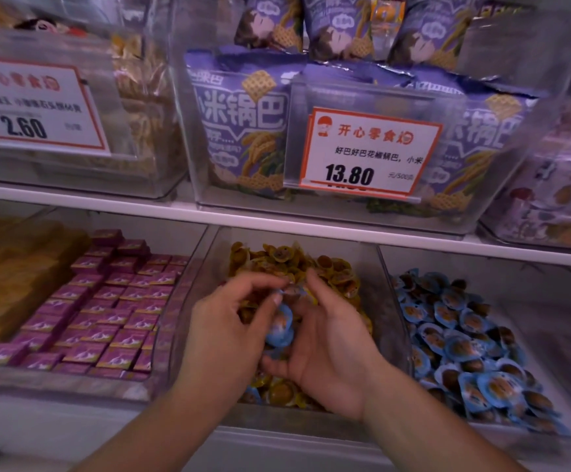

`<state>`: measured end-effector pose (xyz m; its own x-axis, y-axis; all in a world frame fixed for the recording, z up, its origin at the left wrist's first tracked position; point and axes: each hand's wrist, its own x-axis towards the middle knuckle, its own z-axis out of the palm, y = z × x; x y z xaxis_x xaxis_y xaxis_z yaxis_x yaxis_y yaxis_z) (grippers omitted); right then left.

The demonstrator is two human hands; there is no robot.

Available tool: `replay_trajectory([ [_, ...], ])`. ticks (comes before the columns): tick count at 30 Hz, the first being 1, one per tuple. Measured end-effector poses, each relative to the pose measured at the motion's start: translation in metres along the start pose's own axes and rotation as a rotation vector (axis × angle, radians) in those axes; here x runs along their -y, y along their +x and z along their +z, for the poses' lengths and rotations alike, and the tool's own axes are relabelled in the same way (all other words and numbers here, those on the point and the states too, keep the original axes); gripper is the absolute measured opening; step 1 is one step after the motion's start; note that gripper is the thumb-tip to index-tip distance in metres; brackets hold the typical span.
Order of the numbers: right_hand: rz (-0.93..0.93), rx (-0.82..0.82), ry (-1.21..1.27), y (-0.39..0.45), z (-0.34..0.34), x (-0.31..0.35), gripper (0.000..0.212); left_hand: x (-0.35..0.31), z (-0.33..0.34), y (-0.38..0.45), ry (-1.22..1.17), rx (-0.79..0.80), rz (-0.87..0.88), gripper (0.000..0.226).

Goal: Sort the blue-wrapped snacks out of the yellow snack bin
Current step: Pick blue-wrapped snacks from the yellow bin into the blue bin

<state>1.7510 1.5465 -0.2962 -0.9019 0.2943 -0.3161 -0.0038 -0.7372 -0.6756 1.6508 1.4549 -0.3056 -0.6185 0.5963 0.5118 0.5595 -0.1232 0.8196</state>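
Left hand (pixel 229 321) and right hand (pixel 325 338) hovering over yellow snack bin (pixel 384 301), right fingers cupping blue-wrapped snack (pixel 280 327), left fingertips pinching its top edge.

Head view, looking forward and down, close over shelf bins (pixel 393 267)

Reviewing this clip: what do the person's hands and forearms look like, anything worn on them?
Both the left hand and right hand are bare: no gloves, and no rings or watch show. Both forearms are uncovered down to the bottom edge of the frame, with no sleeve in view. The fingers have short, unpainted nails.
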Motion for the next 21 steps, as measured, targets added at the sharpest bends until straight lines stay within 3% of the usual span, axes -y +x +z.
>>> replay_trajectory([
  [3,-0.091,-0.139,0.016,-0.001,0.003,0.0,0.053,0.0,0.006,-0.001,0.088,0.071,0.022,0.021],
  [6,-0.196,-0.282,-0.049,-0.008,0.004,0.005,0.033,-0.006,0.014,-0.002,-0.163,0.135,-0.061,0.018],
  [9,-0.336,-0.348,-0.156,-0.025,0.002,0.018,0.029,-0.012,0.019,-0.002,-0.313,0.102,-0.098,0.023],
  [13,-0.471,-0.32,-0.214,-0.065,-0.017,0.052,0.027,-0.01,0.021,-0.001,-0.137,0.115,-0.058,0.021],
  [17,-0.439,-0.546,-0.308,-0.102,-0.062,0.087,0.03,-0.012,0.033,-0.008,-0.059,0.251,-0.013,0.014],
  [21,-0.271,-0.749,-0.672,-0.123,-0.108,0.106,0.021,-0.009,0.039,-0.008,0.021,0.387,-0.014,0.019],
])
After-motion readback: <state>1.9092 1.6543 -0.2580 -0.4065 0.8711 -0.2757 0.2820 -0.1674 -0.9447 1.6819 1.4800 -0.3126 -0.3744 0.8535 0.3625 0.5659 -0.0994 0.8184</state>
